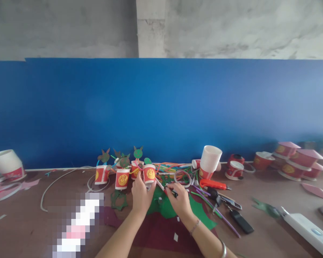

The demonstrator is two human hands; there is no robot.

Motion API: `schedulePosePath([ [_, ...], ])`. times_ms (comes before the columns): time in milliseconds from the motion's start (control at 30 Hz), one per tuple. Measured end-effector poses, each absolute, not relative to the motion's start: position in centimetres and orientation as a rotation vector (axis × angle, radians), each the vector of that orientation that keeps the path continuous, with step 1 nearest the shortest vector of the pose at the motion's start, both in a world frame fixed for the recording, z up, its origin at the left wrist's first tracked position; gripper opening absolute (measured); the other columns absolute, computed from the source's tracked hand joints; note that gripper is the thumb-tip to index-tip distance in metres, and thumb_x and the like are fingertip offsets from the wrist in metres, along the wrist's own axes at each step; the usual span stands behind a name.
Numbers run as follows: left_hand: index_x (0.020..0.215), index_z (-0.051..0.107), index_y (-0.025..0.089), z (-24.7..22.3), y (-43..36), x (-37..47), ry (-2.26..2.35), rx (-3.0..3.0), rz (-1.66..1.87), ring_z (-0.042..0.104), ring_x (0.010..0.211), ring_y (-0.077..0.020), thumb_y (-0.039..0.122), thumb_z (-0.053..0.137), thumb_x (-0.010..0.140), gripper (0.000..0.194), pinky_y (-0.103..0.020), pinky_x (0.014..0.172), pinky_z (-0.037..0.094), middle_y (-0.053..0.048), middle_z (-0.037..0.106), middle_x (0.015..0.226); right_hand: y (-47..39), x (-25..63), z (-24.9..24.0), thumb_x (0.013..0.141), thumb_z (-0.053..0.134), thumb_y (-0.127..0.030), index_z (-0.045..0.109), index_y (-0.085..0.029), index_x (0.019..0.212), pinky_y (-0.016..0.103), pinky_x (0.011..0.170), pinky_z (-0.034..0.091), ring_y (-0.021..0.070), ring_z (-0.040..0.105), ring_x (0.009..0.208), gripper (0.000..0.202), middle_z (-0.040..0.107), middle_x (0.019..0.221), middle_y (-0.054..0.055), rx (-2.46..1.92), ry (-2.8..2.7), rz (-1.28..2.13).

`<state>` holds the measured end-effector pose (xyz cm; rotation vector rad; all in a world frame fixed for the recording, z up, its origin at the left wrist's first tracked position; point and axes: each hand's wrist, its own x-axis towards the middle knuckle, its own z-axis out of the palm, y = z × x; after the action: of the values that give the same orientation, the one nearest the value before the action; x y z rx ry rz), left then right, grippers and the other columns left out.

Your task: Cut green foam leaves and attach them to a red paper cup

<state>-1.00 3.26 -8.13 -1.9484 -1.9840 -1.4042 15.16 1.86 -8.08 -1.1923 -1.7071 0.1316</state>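
Observation:
My left hand grips a small red and white paper cup with a round gold emblem and a green paper disc at its top. Close to the cup's lower right, my right hand has its fingers closed round a slim pen-like tool, white at its tip end and dark near the fingers; its exact kind is unclear. Beneath both hands lie green paper and dark maroon sheets. Just left stand several finished-looking cup figures with green eared heads and pipe-cleaner limbs.
Coloured pipe cleaners are heaped along the blue partition. Rightward are stacked paper cups, an orange utility knife, keys with a black fob, pink-roofed cups and a long white plastic object. More cups stand far left.

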Motion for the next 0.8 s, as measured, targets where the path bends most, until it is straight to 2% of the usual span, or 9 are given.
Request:
schedulePosePath([
  [100, 0.13, 0.034, 0.008, -8.2, 3.3, -1.2, -2.118, -1.915, -1.309, 0.057, 0.097, -0.0348, 0.049, 0.048, 0.08, 0.066, -0.046, 0.078, 0.043, -0.02, 0.06, 0.102, 1.9, 15.1, -8.1, 0.081, 0.049, -0.025, 0.063, -0.019, 0.07, 0.032, 0.067, 0.047, 0.0191, 0.06, 0.067, 0.019, 0.067, 0.069, 0.006, -1.205, -1.684, 0.116],
  [233, 0.127, 0.037, 0.008, -7.7, 3.1, -1.2, -2.204, -1.897, -1.314, 0.059, 0.096, -0.0349, 0.041, 0.049, 0.079, 0.059, -0.047, 0.078, 0.042, -0.02, 0.062, 0.098, 2.0, 15.2, -7.9, 0.079, 0.051, -0.026, 0.064, -0.018, 0.073, 0.032, 0.068, 0.047, 0.0198, 0.061, 0.069, 0.017, 0.067, 0.071, 0.006, -1.237, -1.615, 0.165],
  [500, 0.128, 0.037, 0.017, -7.9, 2.7, -0.7, -1.878, -2.168, -1.762, 0.061, 0.095, -0.025, 0.029, 0.058, 0.071, 0.061, -0.037, 0.08, 0.046, -0.013, 0.063, 0.107, 3.2, 18.5, -4.2, 0.074, 0.058, -0.037, 0.061, -0.015, 0.077, 0.028, 0.06, 0.046, 0.0167, 0.056, 0.063, 0.022, 0.063, 0.068, 0.003, -1.18, -1.141, 0.425],
  [667, 0.12, 0.045, 0.018, -7.9, 2.3, -0.5, -1.751, -2.26, -1.705, 0.058, 0.1, -0.0272, 0.026, 0.059, 0.068, 0.054, -0.043, 0.085, 0.044, -0.012, 0.061, 0.109, 4.0, 20.9, -2.9, 0.069, 0.062, -0.038, 0.061, -0.015, 0.076, 0.026, 0.057, 0.042, 0.0149, 0.054, 0.063, 0.023, 0.062, 0.067, 0.002, -1.126, -0.937, 0.471],
  [800, 0.113, 0.048, 0.017, -7.5, 2.3, -0.5, -1.939, -2.154, -1.719, 0.061, 0.094, -0.0279, 0.025, 0.057, 0.07, 0.045, -0.044, 0.083, 0.045, -0.012, 0.063, 0.103, 4.3, 21.0, -3.6, 0.07, 0.061, -0.036, 0.061, -0.015, 0.077, 0.025, 0.057, 0.041, 0.0144, 0.053, 0.063, 0.022, 0.061, 0.068, 0.002, -1.169, -0.978, 0.527],
])
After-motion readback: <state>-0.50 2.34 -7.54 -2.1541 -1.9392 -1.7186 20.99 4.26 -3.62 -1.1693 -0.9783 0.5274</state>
